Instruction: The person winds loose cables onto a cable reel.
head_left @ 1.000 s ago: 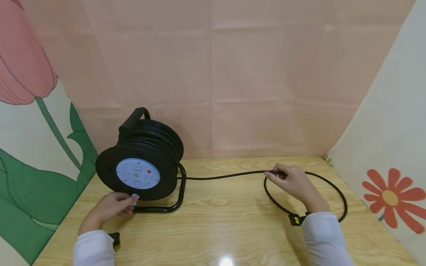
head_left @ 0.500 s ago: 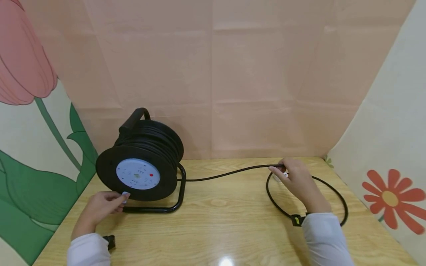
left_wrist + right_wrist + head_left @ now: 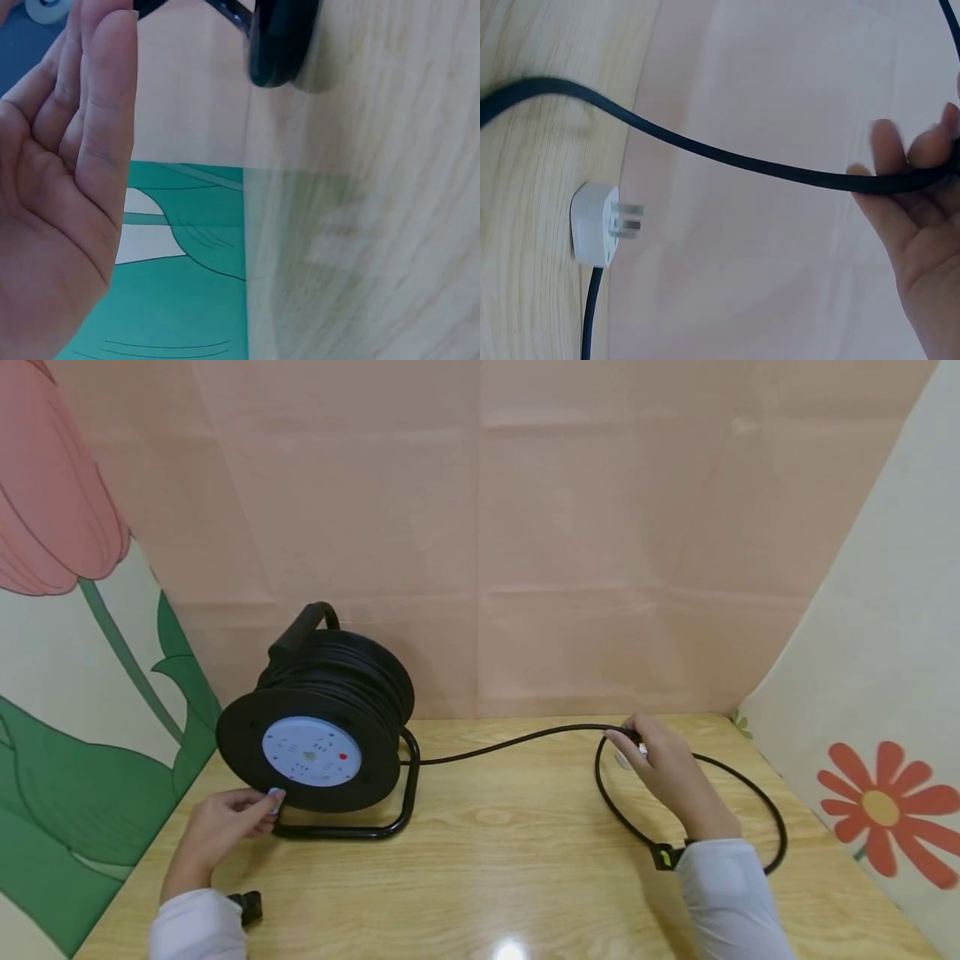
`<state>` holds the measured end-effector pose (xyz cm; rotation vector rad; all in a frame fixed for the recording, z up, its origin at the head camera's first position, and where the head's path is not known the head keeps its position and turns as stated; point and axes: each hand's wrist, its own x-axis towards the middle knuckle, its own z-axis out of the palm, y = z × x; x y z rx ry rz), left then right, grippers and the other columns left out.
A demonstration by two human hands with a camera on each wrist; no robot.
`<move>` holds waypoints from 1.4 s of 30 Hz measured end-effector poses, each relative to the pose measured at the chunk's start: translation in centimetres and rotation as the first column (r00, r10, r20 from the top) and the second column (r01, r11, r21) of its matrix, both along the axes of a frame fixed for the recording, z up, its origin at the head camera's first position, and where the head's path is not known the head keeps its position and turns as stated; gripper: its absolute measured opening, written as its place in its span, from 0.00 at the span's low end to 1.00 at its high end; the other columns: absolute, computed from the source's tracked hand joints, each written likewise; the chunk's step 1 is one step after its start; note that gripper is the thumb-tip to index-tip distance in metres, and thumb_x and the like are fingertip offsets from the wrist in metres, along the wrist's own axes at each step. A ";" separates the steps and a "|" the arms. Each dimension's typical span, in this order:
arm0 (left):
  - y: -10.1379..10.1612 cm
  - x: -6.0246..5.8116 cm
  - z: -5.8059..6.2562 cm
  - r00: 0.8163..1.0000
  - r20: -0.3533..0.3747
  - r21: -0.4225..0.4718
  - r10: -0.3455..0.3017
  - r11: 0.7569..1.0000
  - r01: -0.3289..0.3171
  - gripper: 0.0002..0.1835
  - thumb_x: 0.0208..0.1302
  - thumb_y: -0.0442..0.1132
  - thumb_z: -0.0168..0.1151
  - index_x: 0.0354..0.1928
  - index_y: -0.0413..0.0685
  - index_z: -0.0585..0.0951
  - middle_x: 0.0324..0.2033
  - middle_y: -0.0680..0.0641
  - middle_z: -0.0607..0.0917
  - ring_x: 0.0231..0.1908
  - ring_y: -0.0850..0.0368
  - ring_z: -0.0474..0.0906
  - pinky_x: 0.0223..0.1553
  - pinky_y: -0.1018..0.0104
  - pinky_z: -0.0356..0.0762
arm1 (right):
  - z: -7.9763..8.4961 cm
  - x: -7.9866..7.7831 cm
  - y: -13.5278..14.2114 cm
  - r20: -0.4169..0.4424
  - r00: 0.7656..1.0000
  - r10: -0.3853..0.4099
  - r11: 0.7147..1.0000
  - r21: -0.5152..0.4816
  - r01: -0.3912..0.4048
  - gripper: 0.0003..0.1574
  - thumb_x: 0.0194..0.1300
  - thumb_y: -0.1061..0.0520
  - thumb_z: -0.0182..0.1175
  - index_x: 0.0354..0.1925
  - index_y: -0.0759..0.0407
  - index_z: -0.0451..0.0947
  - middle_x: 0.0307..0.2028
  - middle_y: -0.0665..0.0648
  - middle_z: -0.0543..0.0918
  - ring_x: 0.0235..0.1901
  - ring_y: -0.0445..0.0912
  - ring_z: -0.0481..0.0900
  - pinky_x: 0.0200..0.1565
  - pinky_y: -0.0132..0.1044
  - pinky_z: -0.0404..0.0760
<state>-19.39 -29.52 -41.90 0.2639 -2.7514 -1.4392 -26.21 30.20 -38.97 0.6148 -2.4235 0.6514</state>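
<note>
A black cable reel (image 3: 243,752) stands at the left of the table, with a pale blue socket face (image 3: 311,764) and a red dot on it. My left hand (image 3: 217,831) pinches the small pale crank knob (image 3: 276,797) low on the reel's front rim. Thick black cable (image 3: 510,742) runs from the reel to my right hand (image 3: 663,768), which holds it raised above the table. Beyond that hand the cable curves in a loop. In the right wrist view a white plug (image 3: 592,225) rests on the table, prongs outward, below the held cable.
The reel's black tube stand (image 3: 345,833) reaches forward on the wooden table (image 3: 487,893). A carry handle (image 3: 300,631) rises on top. Pink sheeting (image 3: 480,568) hangs behind, and flower-printed panels (image 3: 881,806) flank both sides.
My left hand has shifted left with the knob, and the red dot has moved lower as the reel turned. My right hand has risen slightly, lifting the cable; the plug now shows beneath.
</note>
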 end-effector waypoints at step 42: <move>0.6 0.9 2.0 0.879 -0.280 0.082 0.385 0.922 -0.378 0.27 0.60 0.62 0.69 0.38 0.42 0.87 0.23 0.57 0.87 0.25 0.65 0.84 0.31 0.75 0.71 | -0.7 -0.1 -2.4 0.123 0.987 0.107 0.993 -0.068 -0.100 0.08 0.80 0.51 0.50 0.41 0.52 0.68 0.25 0.49 0.67 0.21 0.43 0.62 0.24 0.35 0.65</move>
